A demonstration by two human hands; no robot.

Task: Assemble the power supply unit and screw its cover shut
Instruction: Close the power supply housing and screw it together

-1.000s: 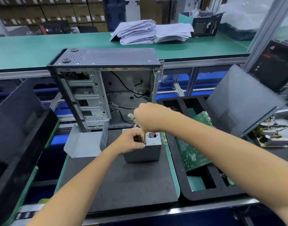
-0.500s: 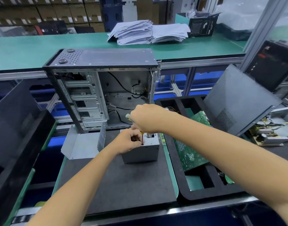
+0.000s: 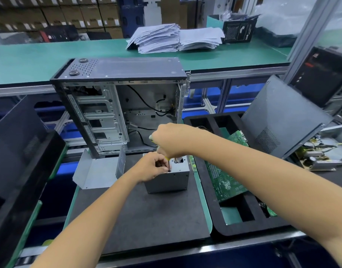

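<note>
A grey metal power supply box stands on the dark mat in the middle. My right hand grips a screwdriver by its yellow-green handle, held upright over the box's top left edge. The dark shaft reaches down to the top face. My left hand rests on the box's left side, its fingertips pinching around the shaft near the tip. A bent grey metal cover lies open on the mat to the left of the box.
An open computer case stands just behind the mat. A black foam tray with green circuit boards sits to the right, a dark side panel leaning beyond it. Another black panel leans at the left. Paper stacks lie on the far green bench.
Both hands stay at the box's top left edge with the screwdriver; they have shifted only slightly. The view has drifted a little.
</note>
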